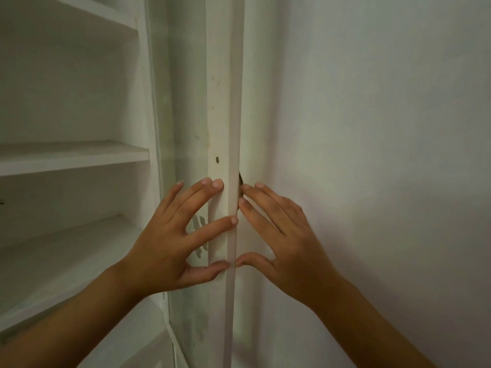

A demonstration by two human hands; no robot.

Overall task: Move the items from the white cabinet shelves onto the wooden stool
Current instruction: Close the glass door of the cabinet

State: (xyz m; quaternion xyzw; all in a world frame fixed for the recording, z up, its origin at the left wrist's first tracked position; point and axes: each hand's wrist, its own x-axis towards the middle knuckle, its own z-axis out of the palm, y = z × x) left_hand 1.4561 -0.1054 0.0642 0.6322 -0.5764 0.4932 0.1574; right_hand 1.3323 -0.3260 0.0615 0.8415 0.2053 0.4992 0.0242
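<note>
Head view puts the white cabinet shelves (pixel 74 155) at the frame's left. Your left hand (pixel 170 243) presses straight fingers on the cabinet door's edge (pixel 225 128) at centre; your right hand (pixel 287 235), fingers relaxed, touches a dark latch (pixel 241 180) beside it, against the white wall (pixel 372 128).

Open white cabinet shelves (pixel 71 155) reachable at left. Way rightward barred by white-framed glass cabinet door (pixel 223 115), seen edge-on, and plain white wall (pixel 372 128) just beside it.
</note>
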